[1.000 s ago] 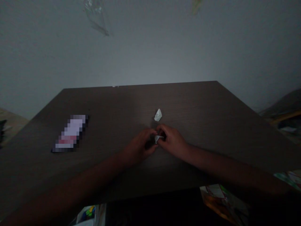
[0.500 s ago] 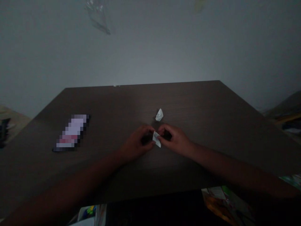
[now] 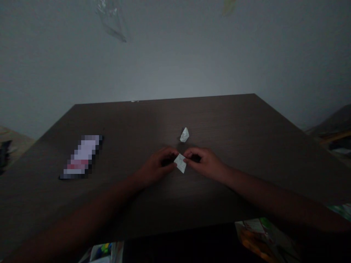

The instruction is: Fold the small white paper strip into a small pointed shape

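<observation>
Between my two hands is a small white piece of paper (image 3: 180, 163), its flat, roughly diamond-shaped face turned up. My left hand (image 3: 161, 163) pinches its left edge between thumb and fingers. On the opposite side, my right hand (image 3: 203, 161) grips the right edge with thumb and forefinger. Just beyond the hands a second small white paper piece (image 3: 184, 134), folded or crumpled into a pointed shape, rests on the dark wooden table (image 3: 219, 120). Fine creases or marks on the held paper are too dim to make out.
A phone (image 3: 82, 155) with a blurred, lit screen lies on the left of the table. Behind the table rises a grey wall (image 3: 175, 54) with a clear plastic bag (image 3: 112, 22) on it. Below the near edge are a white container (image 3: 101, 252) and colourful packets (image 3: 255, 237).
The held paper now shows a wider, flatter face than before, when it was narrower and tilted. Both hands keep their hold, and the left has drawn slightly leftward.
</observation>
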A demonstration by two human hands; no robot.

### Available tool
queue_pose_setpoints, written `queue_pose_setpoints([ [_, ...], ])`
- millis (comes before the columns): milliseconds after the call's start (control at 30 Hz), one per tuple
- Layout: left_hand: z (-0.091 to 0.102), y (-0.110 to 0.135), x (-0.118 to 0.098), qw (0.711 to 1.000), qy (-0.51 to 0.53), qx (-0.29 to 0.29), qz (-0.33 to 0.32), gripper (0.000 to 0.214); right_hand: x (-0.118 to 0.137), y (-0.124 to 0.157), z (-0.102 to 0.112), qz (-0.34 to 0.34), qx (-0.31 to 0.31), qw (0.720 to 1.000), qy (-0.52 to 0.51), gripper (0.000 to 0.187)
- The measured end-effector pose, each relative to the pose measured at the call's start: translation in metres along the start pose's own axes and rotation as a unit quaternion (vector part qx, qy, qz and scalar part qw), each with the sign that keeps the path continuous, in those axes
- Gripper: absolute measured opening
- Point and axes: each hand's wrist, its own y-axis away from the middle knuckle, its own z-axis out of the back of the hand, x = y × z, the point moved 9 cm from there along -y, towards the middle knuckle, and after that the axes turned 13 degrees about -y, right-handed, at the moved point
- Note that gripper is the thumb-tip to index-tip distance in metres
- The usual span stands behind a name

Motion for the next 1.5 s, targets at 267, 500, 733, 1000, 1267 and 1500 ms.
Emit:
queue_pose_setpoints([
  [267,0.007,0.001,0.002,0.999,-0.015,-0.025,-0.022,0.019,-0.009,-0.002,0.002,-0.003,-0.009,0.999,-0.053,0.005],
  [500,0.013,0.000,0.009,0.998,-0.017,-0.057,-0.018,0.021,-0.017,-0.003,0.005,-0.018,-0.034,0.994,-0.104,0.013],
  [733,0.014,0.000,0.011,0.999,-0.021,-0.049,0.012,0.025,-0.023,-0.004,0.008,-0.012,-0.056,0.984,-0.167,0.011],
  [1000,0.017,0.003,0.011,0.998,0.012,-0.056,0.005,0.018,-0.017,-0.001,0.008,-0.033,-0.046,0.986,-0.159,0.016],
  [1267,0.013,0.001,-0.001,0.997,0.010,-0.077,0.001,0.012,-0.006,0.001,-0.003,-0.014,-0.039,0.990,-0.138,0.026],
  [1500,0.011,0.005,-0.002,0.993,0.000,-0.117,0.012,0.019,-0.013,0.002,-0.014,-0.035,-0.033,0.986,-0.157,0.052],
])
